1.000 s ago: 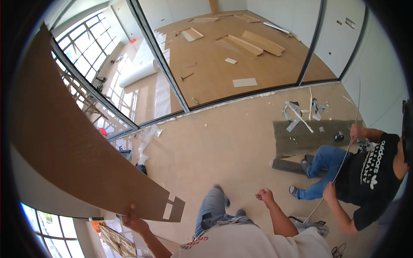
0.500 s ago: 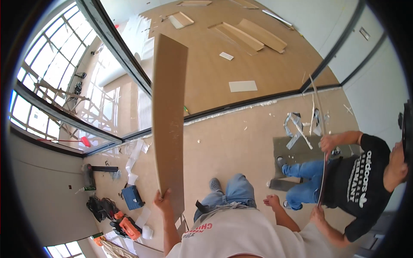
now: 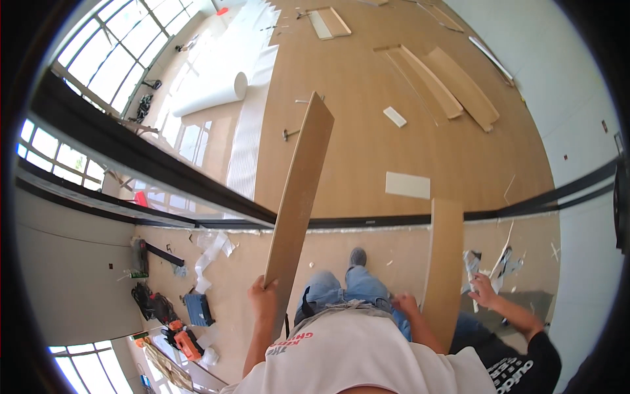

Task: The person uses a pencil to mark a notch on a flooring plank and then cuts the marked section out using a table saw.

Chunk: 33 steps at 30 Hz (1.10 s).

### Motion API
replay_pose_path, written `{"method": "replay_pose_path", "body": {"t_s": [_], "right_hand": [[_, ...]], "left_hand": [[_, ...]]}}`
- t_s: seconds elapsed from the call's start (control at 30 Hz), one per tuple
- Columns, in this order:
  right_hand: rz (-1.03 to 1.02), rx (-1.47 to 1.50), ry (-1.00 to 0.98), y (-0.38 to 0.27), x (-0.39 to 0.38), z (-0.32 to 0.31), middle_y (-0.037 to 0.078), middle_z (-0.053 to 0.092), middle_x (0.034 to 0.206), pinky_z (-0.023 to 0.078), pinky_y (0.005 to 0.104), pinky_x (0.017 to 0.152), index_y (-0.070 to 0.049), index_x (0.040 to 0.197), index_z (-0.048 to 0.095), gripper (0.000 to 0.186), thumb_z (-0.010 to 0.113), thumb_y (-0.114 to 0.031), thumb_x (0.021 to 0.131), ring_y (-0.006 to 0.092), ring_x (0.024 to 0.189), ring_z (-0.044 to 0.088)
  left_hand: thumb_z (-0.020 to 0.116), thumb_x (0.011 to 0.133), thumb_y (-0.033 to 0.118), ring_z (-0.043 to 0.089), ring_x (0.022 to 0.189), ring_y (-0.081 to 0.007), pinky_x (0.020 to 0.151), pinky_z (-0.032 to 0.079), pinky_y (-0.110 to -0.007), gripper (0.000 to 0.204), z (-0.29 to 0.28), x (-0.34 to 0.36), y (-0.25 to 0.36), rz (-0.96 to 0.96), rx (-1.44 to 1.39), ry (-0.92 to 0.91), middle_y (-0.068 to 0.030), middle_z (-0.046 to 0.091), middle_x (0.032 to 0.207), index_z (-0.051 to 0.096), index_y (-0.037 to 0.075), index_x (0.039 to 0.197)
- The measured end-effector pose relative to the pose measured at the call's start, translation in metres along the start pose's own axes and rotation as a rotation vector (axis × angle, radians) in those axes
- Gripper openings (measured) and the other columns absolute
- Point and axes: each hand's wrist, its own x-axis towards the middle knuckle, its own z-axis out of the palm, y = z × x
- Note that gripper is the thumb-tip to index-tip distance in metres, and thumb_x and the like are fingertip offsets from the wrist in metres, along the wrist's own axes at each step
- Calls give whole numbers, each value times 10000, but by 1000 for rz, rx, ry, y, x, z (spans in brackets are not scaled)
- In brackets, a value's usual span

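Note:
My left hand (image 3: 264, 301) grips the lower end of a long, narrow wood-coloured board (image 3: 298, 197), thumb on one face. The board stands up tilted, its far end leaning slightly right over the black floor track. My right hand (image 3: 405, 305) hangs by my right hip, smeared by motion, so its fingers are unclear. Just right of it a second long board (image 3: 443, 256) rises beside a co-worker in a black shirt (image 3: 508, 358). The co-worker's hand (image 3: 484, 291) is apart from that board, fingers bent; the board's lower end is hidden.
A black floor track (image 3: 367, 222) crosses ahead. Beyond it lie a white offcut (image 3: 407, 185), long tray-like panels (image 3: 430, 79), a hammer (image 3: 289, 134) and a white roll (image 3: 213, 95). A blue toolbox (image 3: 198, 310) and orange tool (image 3: 189, 345) sit at left.
I have stepped toward the track, and the board in my left hand has swung to the right. The co-worker's board has come closer on my right, and the co-worker is now lower in view.

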Motion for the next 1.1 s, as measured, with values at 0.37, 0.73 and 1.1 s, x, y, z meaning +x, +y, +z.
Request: {"method": "replay_pose_path", "body": {"t_s": [0.37,0.73,1.1], "right_hand": [[-560,-14,51,-520,276,-64,114,702,871,553,282,670,-20,981,579,266,572,-285,972,162,727,670],[164,217,204,-563,418,-133,86,606,692,468,323,420,-30,976,571,207,669,-91,805,189,518,590],[233,129,58,-795,655,-119,101,636,780,510,333,509,-25,988,568,183,656,-105,849,179,632,615]], "left_hand": [[702,788,102,685,757,-272,721,510,-356,199,117,246,170,-95,-142,39,-170,708,819,708,15,967],[708,784,79,680,801,-381,717,512,-415,192,191,600,375,-6,-51,93,-223,687,819,677,-15,949],[683,853,182,614,761,-424,698,474,-455,248,269,934,555,-112,-41,83,-246,655,825,606,-51,890]]}}
